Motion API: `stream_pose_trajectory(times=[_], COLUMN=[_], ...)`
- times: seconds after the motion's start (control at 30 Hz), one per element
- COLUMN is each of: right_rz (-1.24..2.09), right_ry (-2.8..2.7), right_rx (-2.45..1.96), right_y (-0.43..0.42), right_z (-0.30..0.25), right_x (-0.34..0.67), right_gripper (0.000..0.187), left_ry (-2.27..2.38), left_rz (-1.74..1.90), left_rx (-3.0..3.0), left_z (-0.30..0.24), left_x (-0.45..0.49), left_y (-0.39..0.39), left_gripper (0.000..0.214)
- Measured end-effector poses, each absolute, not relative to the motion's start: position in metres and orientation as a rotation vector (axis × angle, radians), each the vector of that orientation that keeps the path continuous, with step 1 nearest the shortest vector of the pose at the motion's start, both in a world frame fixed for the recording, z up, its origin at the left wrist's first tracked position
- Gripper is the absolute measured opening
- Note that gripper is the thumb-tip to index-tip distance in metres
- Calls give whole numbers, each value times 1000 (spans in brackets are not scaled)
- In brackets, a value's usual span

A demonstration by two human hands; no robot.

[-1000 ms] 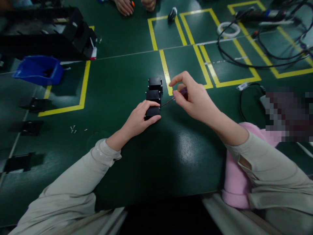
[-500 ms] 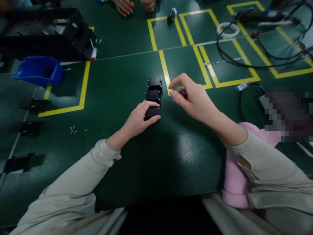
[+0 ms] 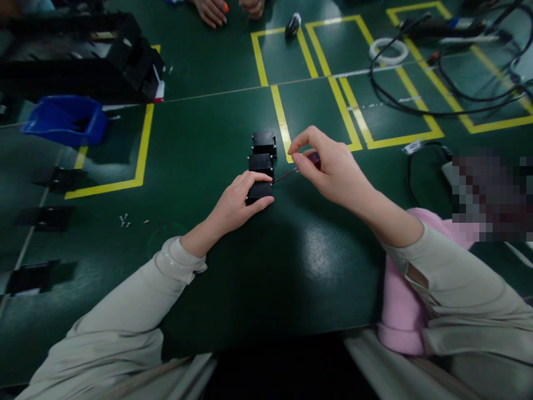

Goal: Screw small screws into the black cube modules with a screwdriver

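Note:
Three small black blocks with screws at their corners stand in a row on the green table. My left hand [image 3: 235, 203] grips the nearest black block [image 3: 260, 191] between thumb and fingers. Beyond it are the middle black block [image 3: 260, 161] and the far black block [image 3: 264, 141]. In my right hand [image 3: 328, 164] is a screwdriver [image 3: 313, 159], its dark handle held by closed fingers. The thin shaft slants down to the left, and its tip meets the right side of the nearest block by a corner screw.
Loose screws [image 3: 125, 220] lie left of my left hand. Farther left are a blue bin [image 3: 69, 121], a large black housing [image 3: 75, 61] and several black parts [image 3: 52, 218]. Cables and a white ring [image 3: 388, 51] lie at the right. Another person's hands [image 3: 211, 11] rest across the table.
My right hand and the screwdriver handle have shifted very slightly, while the tip stays at the nearest block. My left hand keeps its grip in place.

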State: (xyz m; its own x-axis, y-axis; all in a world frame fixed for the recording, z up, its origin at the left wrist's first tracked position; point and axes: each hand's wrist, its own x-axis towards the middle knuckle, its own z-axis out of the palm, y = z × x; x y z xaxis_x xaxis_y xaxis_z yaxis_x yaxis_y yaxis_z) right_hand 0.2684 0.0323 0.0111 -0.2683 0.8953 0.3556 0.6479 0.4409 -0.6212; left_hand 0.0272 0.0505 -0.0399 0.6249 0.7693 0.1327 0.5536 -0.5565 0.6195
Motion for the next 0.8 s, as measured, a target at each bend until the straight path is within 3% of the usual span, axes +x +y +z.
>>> stream_pose_trajectory(times=[0.13, 0.33, 0.5, 0.8], right_rz=[463, 469, 457, 467], right_ry=[-1999, -2006, -1990, -1998], right_rx=[-1293, -1271, -1272, -1290], right_y=[32, 33, 32, 31], right_z=[11, 9, 10, 12], right_x=[268, 268, 268, 268], right_gripper=[19, 10, 18, 14], left_ry=[1045, 1043, 1036, 1038], left_rz=[524, 525, 535, 528], left_rx=[2319, 2321, 2313, 2316], left_z=[-40, -41, -41, -40], left_x=[27, 27, 27, 27], left_y=[50, 51, 51, 50], left_gripper=[42, 43, 43, 42])
